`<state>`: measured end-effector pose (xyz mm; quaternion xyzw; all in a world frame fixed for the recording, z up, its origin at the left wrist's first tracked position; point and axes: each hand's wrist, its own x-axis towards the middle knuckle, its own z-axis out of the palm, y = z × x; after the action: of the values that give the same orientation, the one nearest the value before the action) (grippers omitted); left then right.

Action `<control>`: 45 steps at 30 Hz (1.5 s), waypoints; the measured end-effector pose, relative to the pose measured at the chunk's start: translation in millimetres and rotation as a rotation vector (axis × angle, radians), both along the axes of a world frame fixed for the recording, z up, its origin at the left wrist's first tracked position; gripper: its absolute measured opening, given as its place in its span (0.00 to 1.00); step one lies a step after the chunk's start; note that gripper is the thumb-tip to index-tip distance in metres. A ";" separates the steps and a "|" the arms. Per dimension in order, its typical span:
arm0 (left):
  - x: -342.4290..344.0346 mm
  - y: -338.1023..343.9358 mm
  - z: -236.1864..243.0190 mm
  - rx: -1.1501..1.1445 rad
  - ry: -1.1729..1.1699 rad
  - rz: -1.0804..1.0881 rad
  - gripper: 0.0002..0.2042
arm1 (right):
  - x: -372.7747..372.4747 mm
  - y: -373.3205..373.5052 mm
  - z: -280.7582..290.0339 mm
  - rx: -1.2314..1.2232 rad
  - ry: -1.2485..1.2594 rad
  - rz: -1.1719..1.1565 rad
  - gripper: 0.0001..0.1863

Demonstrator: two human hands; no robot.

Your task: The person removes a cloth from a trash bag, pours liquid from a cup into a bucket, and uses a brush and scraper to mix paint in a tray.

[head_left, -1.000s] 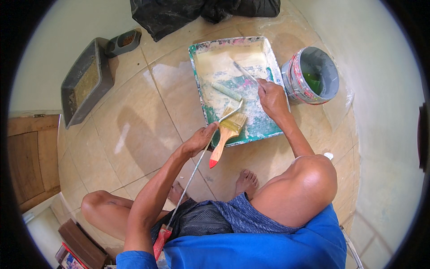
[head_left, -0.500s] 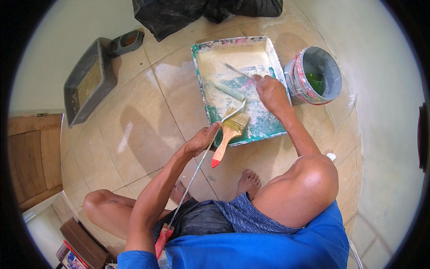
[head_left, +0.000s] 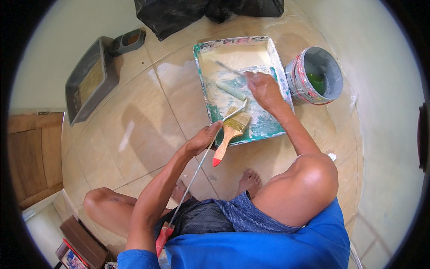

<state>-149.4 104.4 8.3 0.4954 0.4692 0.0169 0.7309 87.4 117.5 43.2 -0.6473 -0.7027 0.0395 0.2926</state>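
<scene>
A paint tray (head_left: pixel 200 85), smeared green and white, holds cream paint in its far part. My left hand (head_left: pixel 206 139) is closed at the tray's near left corner, around the wire rod of a paint roller (head_left: pixel 230 91). The narrow roller head rests in the tray, and its red handle (head_left: pixel 164 235) lies by my lap. Over the tray's right part, my right hand (head_left: pixel 265 89) is closed on a thin grey stick (head_left: pixel 230 68), tip pointing to the far left. A flat paintbrush (head_left: pixel 230 135) with a red-tipped wooden handle lies across the tray's near edge, bristles inward.
Right of the tray stands a paint-streaked bucket (head_left: pixel 333 76) with something green inside. A grey litter tray (head_left: pixel 109 67) and a small grey bowl (head_left: pixel 136 40) sit at the left wall. Black plastic bags (head_left: pixel 174 18) lie at the back. My knees flank the near floor.
My right hand has moved slightly left and away from me with the stick. My left hand, the roller and the paintbrush keep their places.
</scene>
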 end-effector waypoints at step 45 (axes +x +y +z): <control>-1.9 5.9 1.0 0.009 0.044 -0.040 0.32 | 44.2 -21.4 -11.3 0.081 -0.028 -0.319 0.11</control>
<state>-151.4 110.4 9.3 0.5081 0.4751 -0.0068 0.7184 131.6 96.1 31.9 -0.7388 -0.5961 -0.0448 0.3113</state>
